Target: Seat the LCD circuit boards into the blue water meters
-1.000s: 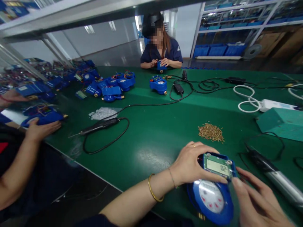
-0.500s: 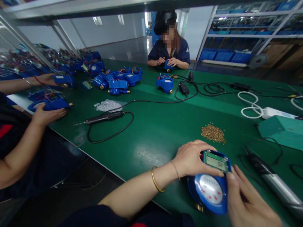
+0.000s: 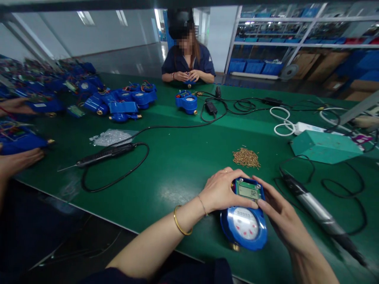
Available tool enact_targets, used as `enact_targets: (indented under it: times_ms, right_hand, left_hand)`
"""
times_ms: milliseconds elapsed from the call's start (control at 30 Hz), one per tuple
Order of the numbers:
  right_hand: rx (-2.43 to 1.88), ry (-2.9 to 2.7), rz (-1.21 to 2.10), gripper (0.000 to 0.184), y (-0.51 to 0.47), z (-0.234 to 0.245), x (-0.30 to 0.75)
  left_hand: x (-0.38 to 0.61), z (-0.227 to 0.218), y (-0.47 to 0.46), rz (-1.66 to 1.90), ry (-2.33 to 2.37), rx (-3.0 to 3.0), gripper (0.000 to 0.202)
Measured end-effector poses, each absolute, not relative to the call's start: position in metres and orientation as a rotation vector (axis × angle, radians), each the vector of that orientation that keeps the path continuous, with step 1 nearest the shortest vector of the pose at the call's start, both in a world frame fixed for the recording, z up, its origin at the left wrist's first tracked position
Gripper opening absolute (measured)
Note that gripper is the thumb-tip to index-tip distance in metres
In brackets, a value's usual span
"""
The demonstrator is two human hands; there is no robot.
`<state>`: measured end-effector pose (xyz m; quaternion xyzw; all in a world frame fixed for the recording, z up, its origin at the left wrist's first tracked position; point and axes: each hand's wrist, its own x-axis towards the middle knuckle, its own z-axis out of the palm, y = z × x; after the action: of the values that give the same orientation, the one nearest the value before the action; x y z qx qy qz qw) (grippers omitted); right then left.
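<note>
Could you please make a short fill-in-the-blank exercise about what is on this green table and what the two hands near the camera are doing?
1. Both hands, the left hand and the right hand, hold a ____ water meter.
2. The pile of small brass screws lies on the ____ table.
3. The electric screwdriver lies on the person's ____ side, untouched.

Missing words: blue; green; right

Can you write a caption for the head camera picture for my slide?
Both hands, left and right, hold a blue water meter on a green table.
</note>
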<state>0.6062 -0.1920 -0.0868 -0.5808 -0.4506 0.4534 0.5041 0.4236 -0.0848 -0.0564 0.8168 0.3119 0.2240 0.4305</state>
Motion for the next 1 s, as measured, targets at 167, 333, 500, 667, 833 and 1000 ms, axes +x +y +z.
enact_targets:
  times_ms: [167, 333, 500, 667, 833, 1000]
  right_hand:
    - [-1.381, -1.072, 1.103, 0.059, -0.192, -0.084, 0.606]
    - [-1.437, -1.174, 1.094, 0.065, -0.192, -0.084, 0.610]
    - [-1.578, -1.246, 0.987, 0.066, -0.183, -0.070, 0.609]
    - [-1.715, -1.506, 0.817, 0.060, -0.180, -0.063, 0.613]
    - [-1.750, -1.529, 0.812, 0.058, -0.183, -0.066, 0.617]
    - [-1.730, -1.479, 0.966, 0.069, -0.180, -0.059, 0.621]
  left_hand:
    - [0.413, -0.061, -0.072, 0.541, 0.486, 1.850, 0.059]
    - [0.411, -0.061, -0.071, 0.570, 0.486, 1.785, 0.059]
    - [0.410, -0.057, -0.070, 0.537, 0.515, 1.753, 0.059]
    - [0.405, -0.059, -0.058, 0.445, 0.367, 1.768, 0.069]
    - [0.407, -0.065, -0.057, 0.467, 0.360, 1.697, 0.065]
    - [0.412, -0.062, -0.059, 0.450, 0.413, 1.676, 0.061]
